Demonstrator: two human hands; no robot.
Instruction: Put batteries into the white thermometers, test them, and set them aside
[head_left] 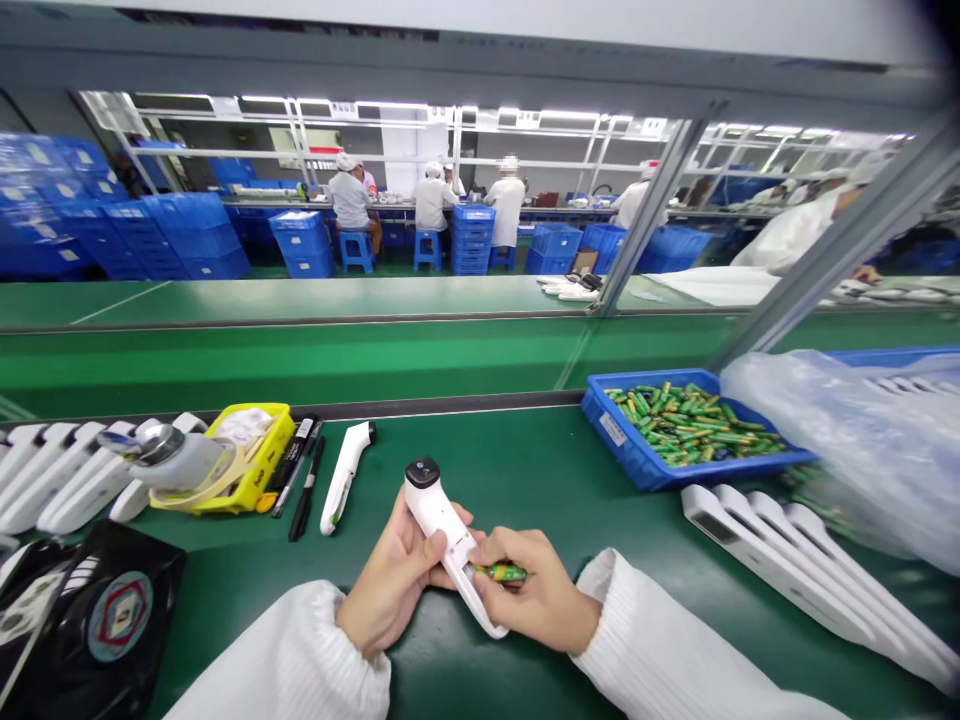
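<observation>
A white handheld infrared thermometer (442,520) with a black head is tilted in front of me, its battery compartment facing up and uncovered. My left hand (401,575) wraps round its body, the thumb pressed on the near face. Pinched in the fingers of my right hand (536,590) is a green and yellow battery (504,572), its inner end at the compartment opening. How far the battery sits inside is hidden by my fingers. A second white thermometer (346,475) lies on the green bench to the left of my hands.
A blue bin (622,450) heaped with green batteries stands at the back right, beside a clear plastic bag (862,450). Several white thermometers (795,580) lie below it. On the left are a yellow tray (281,440), pens (306,490), a dispenser bottle (180,465) and more thermometers (71,475). People work beyond the conveyor (337,300).
</observation>
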